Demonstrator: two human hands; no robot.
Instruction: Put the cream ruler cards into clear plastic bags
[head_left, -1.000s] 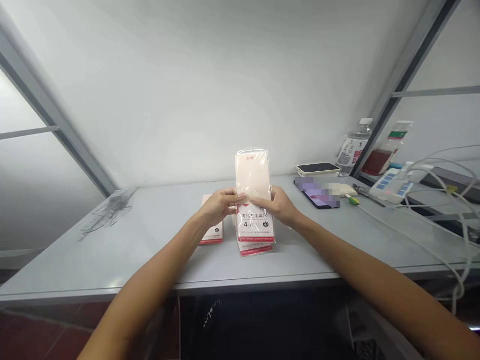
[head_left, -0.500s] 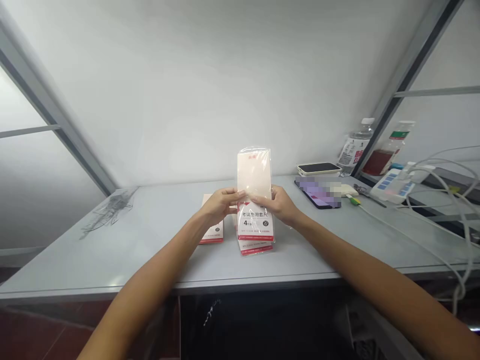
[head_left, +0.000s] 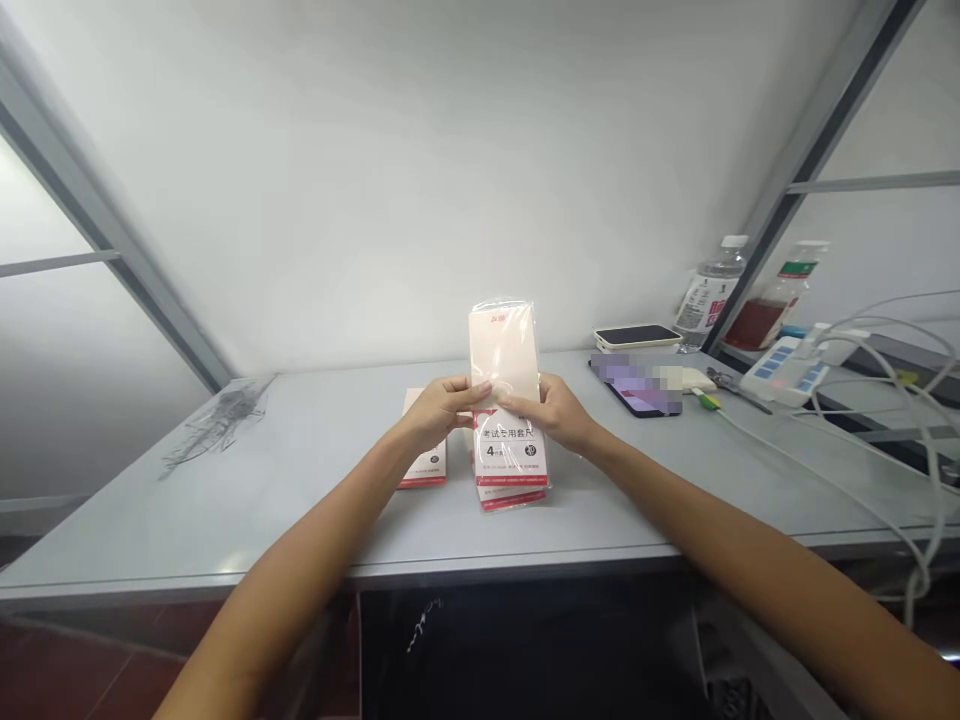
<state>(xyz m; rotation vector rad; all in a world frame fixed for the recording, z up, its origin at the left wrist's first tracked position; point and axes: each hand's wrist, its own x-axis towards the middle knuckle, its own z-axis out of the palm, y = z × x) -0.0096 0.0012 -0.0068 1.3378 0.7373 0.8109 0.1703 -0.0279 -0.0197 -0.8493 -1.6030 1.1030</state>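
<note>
Upright between my hands is a ruler set packet [head_left: 504, 345] in clear plastic, cream above, with a white and red printed label below. My left hand [head_left: 441, 410] grips its left edge, thumb on the front. My right hand [head_left: 553, 412] is closed on the right edge, its thumb also across the front. Beneath and behind it lies a pile of similar packets [head_left: 514, 499], mostly hidden. Another packet [head_left: 424, 470] rests on the desk to the left, partly covered by my left hand and wrist.
On the grey desk [head_left: 315, 480], to the right, lie a phone [head_left: 637, 337] on a white box and a second phone [head_left: 634, 385]. Beyond them stand a water bottle [head_left: 709, 295], a bottle of dark liquid [head_left: 772, 300], a power strip [head_left: 787, 370] and white cables [head_left: 926, 480].
The held packet has tilted slightly, its top shifting a little to the left and its bottom edge a bit lower. Both hands keep their grip.
</note>
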